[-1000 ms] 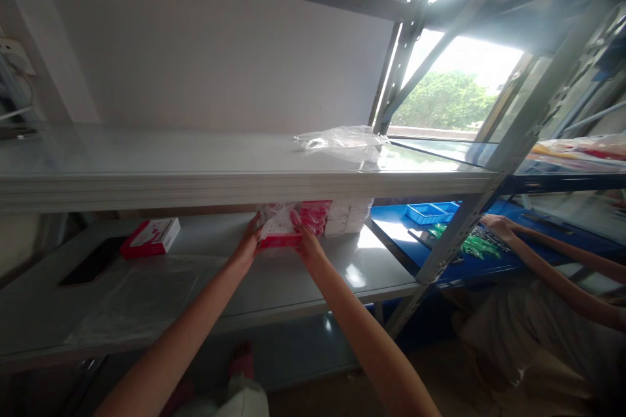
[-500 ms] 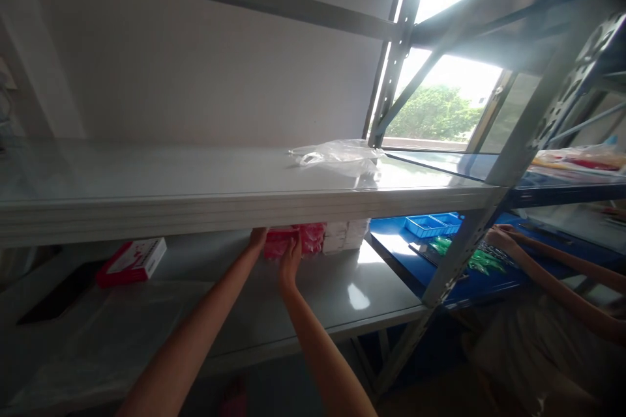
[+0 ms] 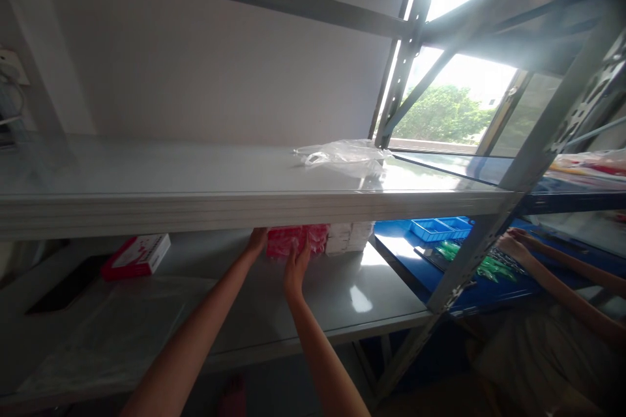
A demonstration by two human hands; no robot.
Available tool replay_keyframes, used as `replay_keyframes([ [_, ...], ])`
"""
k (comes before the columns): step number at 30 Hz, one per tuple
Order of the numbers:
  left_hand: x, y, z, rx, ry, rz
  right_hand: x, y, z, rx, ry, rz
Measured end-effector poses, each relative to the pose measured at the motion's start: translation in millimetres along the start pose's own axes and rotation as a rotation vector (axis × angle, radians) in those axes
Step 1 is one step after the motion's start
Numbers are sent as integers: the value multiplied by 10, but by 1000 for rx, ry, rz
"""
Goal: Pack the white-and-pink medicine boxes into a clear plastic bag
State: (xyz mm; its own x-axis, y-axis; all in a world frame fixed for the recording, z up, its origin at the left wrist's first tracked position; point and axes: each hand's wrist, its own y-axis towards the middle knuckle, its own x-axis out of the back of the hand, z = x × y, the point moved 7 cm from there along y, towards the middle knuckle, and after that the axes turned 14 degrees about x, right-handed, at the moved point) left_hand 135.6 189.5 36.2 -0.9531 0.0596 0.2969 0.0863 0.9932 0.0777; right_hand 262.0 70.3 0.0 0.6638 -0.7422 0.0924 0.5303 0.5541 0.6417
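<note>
A grey metal rack fills the view, with a pale wall behind it and a bright window in the upper right of the frame showing green trees. The upper shelf (image 3: 195, 199) runs across the middle of the picture and carries only a crumpled clear plastic bag (image 3: 345, 155) near its right end. Below it, the lower shelf (image 3: 317, 293) holds the things being handled.

Both of the person's arms reach up from the bottom of the frame to the back of that lower shelf. The left hand (image 3: 257, 241) rests its fingers against the left end of a red pack (image 3: 288, 241); its fingertips run under the lip of the upper shelf, so I cannot tell how they are set. The right hand (image 3: 296, 267) lies flat with its fingers held together, pressed against the front of the same pack. Neither hand seems to be lifting it.

The red pack sits at the back of the shelf, just beside more red packs and a row of white boxes (image 3: 349, 238) to its right. By the look of it, it is already in line with the others and is only being squared up, so little is left for this piece. A red and white box (image 3: 137, 255) lies apart at the left of the shelf, with a clear plastic sheet (image 3: 112, 332) in front of it, both untouched.

At the right edge, another person's hand (image 3: 513, 246) works over a blue worktop (image 3: 405, 254) with blue trays (image 3: 440, 228).
</note>
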Motion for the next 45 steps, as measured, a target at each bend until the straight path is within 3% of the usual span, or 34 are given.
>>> replay_keyframes([
  [2, 221, -115, 104, 26, 23, -87, 109, -215, -65, 36, -85, 40],
  [5, 718, -499, 308, -18, 171, -193, 140, -558, -177, 85, -176, 322],
  [7, 1054, -917, 460, -113, 464, -233, 113, -753, -208, 126, -233, 545],
  [9, 1377, -1374, 729, -71, 787, -281, 94, -868, -177, 170, -283, 675],
  [11, 1683, -1790, 1033, 72, 1015, -348, 80, -911, -114, 203, -348, 723],
  [13, 1861, -2090, 1261, 148, 1095, -346, 65, -918, -55, 230, -415, 738],
  [17, 1975, -2272, 1345, 105, 920, -320, 66, -915, 15, 264, -453, 742],
  [20, 1913, -2241, 1186, 94, 689, -265, 100, -954, 147, 273, -418, 743],
  [23, 1671, -2278, 893, 44, 460, -122, 92, -1113, 517, 425, -341, 796],
  [25, 1498, -2357, 681, 0, 384, -42, 90, -1263, 786, 553, -304, 848],
  [27, 1404, -2440, 516, -41, 398, -18, 117, -1371, 939, 596, -299, 886],
  [30, 1483, -2506, 415, -101, 502, -60, 197, -1393, 967, 578, -357, 901],
  [34, 1801, -2562, 477, -127, 603, -148, 285, -1344, 984, 641, -415, 891],
  [37, 1781, -2827, 333, -287, 603, -204, 307, -1350, 1042, 609, -396, 850],
  [40, 1334, -3259, 115, -442, 550, -155, 266, -1409, 1124, 550, -340, 806],
  [43, 645, -3544, 146, -440, 593, 54, 192, -1443, 1182, 483, -286, 786],
  [45, 418, -3555, 292, -394, 678, -13, 172, -1422, 1201, 419, -252, 786],
])
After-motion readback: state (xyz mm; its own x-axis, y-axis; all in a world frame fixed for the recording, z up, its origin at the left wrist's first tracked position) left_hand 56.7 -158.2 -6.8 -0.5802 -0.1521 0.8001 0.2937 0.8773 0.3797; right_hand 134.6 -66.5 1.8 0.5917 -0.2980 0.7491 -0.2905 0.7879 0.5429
